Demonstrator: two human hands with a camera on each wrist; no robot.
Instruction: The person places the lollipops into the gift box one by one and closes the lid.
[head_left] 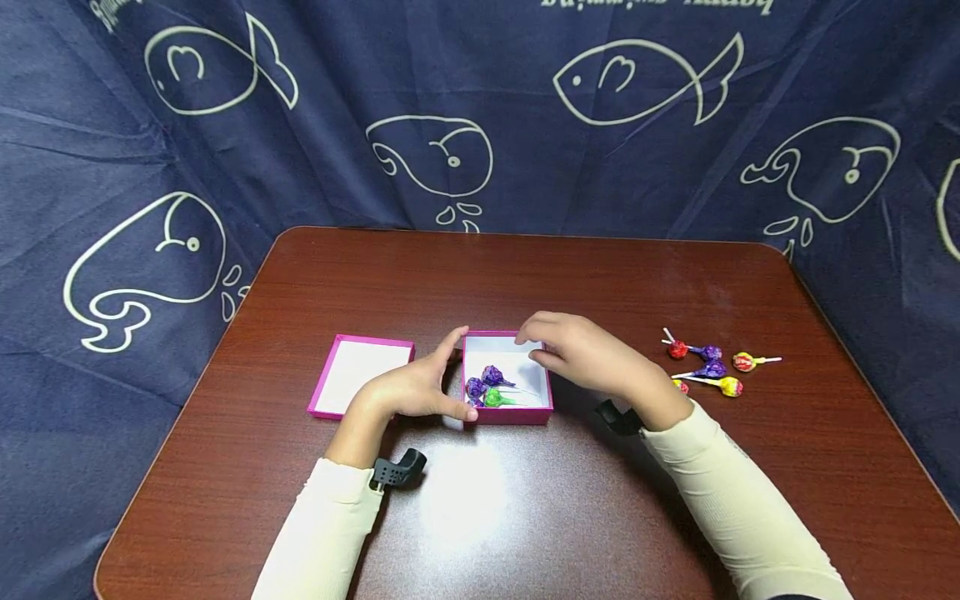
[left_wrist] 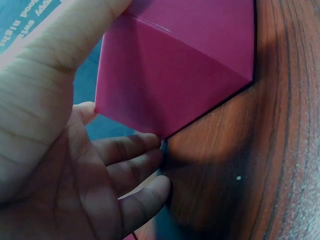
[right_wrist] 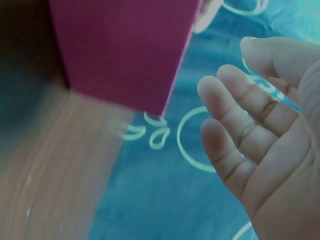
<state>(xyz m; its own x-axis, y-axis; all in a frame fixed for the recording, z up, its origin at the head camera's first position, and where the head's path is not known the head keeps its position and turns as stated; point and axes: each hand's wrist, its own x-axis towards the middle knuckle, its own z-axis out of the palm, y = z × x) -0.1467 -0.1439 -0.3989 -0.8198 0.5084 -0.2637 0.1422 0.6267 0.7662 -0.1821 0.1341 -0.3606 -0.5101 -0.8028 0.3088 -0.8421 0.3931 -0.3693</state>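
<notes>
A pink box (head_left: 513, 416) with a white inside stands on the table, its top uncovered. In its left part lie purple lollipops (head_left: 492, 376) and a green lollipop (head_left: 495, 398). My left hand (head_left: 411, 387) grips the box at its left side, thumb on the front corner and a finger at the back corner. Over the box's right edge hovers my right hand (head_left: 581, 350), fingers loosely bent with nothing between them. In the right wrist view that hand's fingers (right_wrist: 216, 137) are apart from the box wall (right_wrist: 125, 55).
Left of the box lies the pink-edged lid (head_left: 367, 375), white inside facing up. Several wrapped lollipops, among them a yellow one (head_left: 730, 387) and a red one (head_left: 677, 349), are scattered on the brown table (head_left: 600, 508) at right. A blue curtain (head_left: 517, 75) hangs behind.
</notes>
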